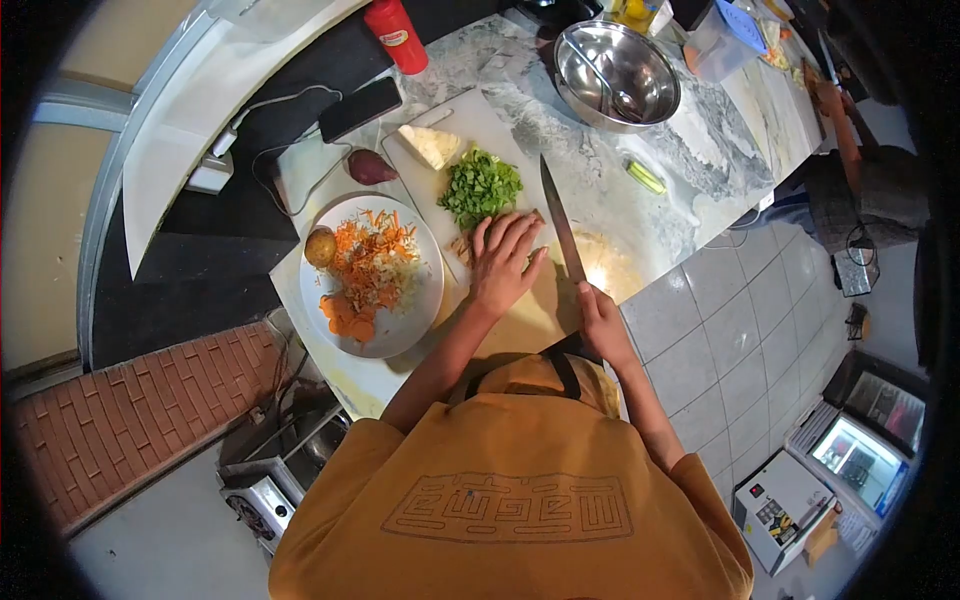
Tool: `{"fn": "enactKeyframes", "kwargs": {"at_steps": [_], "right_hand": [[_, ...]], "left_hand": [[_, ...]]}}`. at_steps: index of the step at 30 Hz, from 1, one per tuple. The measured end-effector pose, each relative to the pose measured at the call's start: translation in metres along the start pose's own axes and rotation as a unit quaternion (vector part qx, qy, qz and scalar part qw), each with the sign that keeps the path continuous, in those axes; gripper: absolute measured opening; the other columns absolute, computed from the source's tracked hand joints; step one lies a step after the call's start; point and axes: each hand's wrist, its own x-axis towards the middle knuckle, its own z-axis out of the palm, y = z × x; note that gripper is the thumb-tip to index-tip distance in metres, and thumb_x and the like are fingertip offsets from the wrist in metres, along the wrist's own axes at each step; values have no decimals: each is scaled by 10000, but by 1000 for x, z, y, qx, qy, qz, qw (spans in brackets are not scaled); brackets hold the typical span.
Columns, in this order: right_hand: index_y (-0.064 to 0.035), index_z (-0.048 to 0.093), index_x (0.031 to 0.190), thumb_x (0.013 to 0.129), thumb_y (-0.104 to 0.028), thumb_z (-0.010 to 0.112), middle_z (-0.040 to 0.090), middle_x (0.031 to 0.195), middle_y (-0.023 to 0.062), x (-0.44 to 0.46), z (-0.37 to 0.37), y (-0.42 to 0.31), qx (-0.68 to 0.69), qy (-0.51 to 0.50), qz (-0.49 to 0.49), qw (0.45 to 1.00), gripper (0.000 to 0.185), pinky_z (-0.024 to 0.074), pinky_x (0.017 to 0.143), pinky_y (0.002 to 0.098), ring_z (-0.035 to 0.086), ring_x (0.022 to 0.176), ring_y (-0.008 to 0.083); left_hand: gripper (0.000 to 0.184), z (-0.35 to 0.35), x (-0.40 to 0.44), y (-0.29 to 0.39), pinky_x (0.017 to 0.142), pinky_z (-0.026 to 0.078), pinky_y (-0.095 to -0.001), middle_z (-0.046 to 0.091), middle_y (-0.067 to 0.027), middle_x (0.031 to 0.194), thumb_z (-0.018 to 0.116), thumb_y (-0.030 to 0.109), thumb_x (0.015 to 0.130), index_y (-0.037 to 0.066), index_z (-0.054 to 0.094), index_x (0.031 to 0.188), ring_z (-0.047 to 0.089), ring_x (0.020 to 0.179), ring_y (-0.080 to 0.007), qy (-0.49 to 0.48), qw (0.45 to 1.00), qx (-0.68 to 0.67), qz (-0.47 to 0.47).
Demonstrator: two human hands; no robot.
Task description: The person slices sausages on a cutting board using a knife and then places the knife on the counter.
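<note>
My right hand [603, 325] is closed around the handle of a large kitchen knife [562, 215], its blade pointing away from me beside the cutting board [490, 112]. My left hand [505, 262] lies over the board with fingers stretched and somewhat apart. Small brownish pieces [460, 250] show by its fingers; what is under the palm is hidden. Just beyond the fingertips sits a pile of chopped green leaves [481, 188]. A pale cream vegetable wedge [430, 147] rests behind it. Left of the board, a white plate [425, 300] holds grated carrot [375, 250], orange slices [347, 318] and a brown potato-like vegetable [320, 247].
A purple-red vegetable [370, 167] lies between plate and phone [360, 110]. Farther back stand a red bottle [397, 38] and a steel bowl [617, 75] with a spoon inside. A cut green piece [646, 178] is at right. Another person's arm [840, 120] shows far right.
</note>
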Motion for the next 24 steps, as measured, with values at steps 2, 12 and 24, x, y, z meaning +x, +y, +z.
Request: {"fn": "enactKeyframes", "kwargs": {"at_steps": [2,12,24], "right_hand": [[-91,461,835,1054,-468,410,404,597,11,-2,-20,-37,269,-162,270,910,440,277,363,274,353,416,121],[-144,416,827,1036,-534,406,341,602,-48,-16,-29,-42,407,-304,334,794,442,173,378,213,242,449,37],[-123,427,841,1026,-542,418,341,593,-30,-24,-25,-41,350,-227,320,850,459,200,367,233,294,430,65]], "left_hand": [[383,-2,0,1,1091,287,-497,593,-39,1244,660,281,885,83,623,1211,498,1223,-232,18,1000,13,8],[200,-44,24,18,814,493,-286,649,-31,1029,556,171,1020,24,606,1147,601,893,-119,12,583,-720,-377],[187,-51,15,-10,820,488,-289,666,-43,1008,654,132,946,31,639,1102,612,914,-144,-4,808,-504,-306]]}}
